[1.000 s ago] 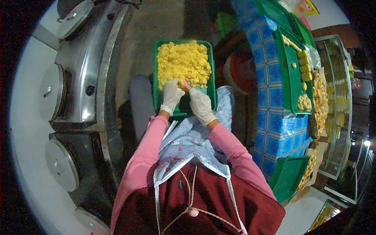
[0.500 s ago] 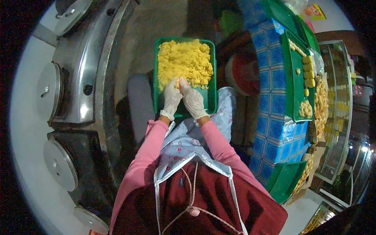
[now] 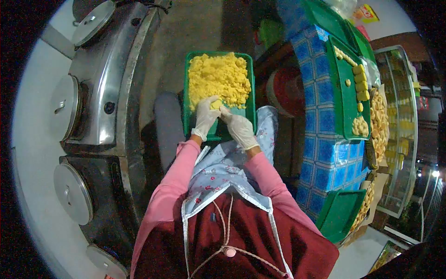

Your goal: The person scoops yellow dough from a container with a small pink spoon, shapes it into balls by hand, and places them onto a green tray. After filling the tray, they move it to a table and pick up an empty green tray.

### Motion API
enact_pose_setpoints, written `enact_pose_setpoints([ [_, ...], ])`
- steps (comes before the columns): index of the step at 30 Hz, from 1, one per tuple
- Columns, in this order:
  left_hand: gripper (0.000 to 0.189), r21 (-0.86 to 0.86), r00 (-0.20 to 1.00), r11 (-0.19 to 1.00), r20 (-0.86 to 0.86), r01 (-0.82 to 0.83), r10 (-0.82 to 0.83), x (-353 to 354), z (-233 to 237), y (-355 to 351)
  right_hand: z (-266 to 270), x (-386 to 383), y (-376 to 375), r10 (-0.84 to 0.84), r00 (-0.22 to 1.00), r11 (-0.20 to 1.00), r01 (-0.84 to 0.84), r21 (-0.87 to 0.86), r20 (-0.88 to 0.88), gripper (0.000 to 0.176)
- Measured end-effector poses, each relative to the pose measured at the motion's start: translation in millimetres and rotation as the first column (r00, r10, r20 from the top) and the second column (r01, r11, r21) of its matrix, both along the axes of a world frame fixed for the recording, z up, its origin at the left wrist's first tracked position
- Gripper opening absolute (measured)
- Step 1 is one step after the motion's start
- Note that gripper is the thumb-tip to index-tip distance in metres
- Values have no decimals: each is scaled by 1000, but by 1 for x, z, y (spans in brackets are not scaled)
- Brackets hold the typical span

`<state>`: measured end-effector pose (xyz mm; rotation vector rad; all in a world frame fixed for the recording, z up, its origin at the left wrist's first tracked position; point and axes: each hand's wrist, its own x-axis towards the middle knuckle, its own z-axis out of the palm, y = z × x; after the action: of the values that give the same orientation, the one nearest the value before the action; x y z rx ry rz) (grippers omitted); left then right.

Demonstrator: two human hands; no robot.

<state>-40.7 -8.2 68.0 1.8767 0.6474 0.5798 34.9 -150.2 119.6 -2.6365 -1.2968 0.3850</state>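
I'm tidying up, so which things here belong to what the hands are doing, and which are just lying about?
In use: left hand, right hand, dough lump, yellow dough, green tray.
Lying about: steel lids, tiled counter, side tray, shaped pieces.

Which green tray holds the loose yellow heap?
The lap tray, where the left hand holds a yellow lump beside the right hand; the counter tray carries only separate pieces, the lower-right tray looks bare.
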Motion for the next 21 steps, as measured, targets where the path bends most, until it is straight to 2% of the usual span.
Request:
enact_pose_setpoints([
  [1, 49, 74, 996, 997, -85, 39, -33, 1, 1, 2, 5, 2, -4, -1, 1000, 998, 2, -58, 17, 27],
  [3, 49, 207, 964, 969, -253, 134, -79, 6, 4, 7, 27, 2, -13, -85, 996, 995, 85, 50, 3, 26],
  [4, 46, 303, 981, 946, -187, 117, -61, 7, -3, 8, 39, 1, -12, -113, 993, 989, 111, 93, 17, 26],
  [5, 47, 280, 975, 952, -211, 125, -66, 8, -9, 7, 44, -2, -11, -142, 990, 981, 136, 138, 28, 27],
  [6, 47, 260, 969, 957, -235, 131, -69, 9, -4, 9, 36, -4, -10, -147, 984, 932, 171, 320, -98, 27],
  [7, 47, 242, 962, 960, -262, 138, -72, 10, 1, 10, 29, -5, -7, -155, 981, 945, 181, 274, -112, 28],
  [8, 49, 104, 940, 989, -336, 106, -65, 8, 6, 8, 21, -7, -3, -161, 979, 955, 187, 228, -128, 29],
  [11, 39, 72, 991, 997, -135, -11, 20, -1, -14, 0, 7, -16, 13, -132, 981, 975, 154, 161, -144, 40],
  [13, 50, -38, 982, 998, -181, -56, 48, -8, -5, -8, -4, -24, 17, -136, 982, 979, 154, 135, -133, 43],
  [15, 62, -166, 971, 984, -240, -62, 21, -2, 6, -6, -10, -27, 18, -102, 990, 963, 123, 239, -97, 45],
  [18, 63, -124, 980, 990, -196, -62, 37, 0, -2, -5, -18, -25, 28, -60, 998, 934, 64, 351, -20, 41],
  [20, 60, -45, 986, 997, -158, -57, 49, -1, -15, -3, -21, -24, 21, -41, 999, 973, 48, 226, -35, 45],
  [21, 59, -93, 989, 995, -147, -21, 7, -2, -9, -3, -13, -25, 18, -30, 998, 986, 37, 160, -46, 46],
])
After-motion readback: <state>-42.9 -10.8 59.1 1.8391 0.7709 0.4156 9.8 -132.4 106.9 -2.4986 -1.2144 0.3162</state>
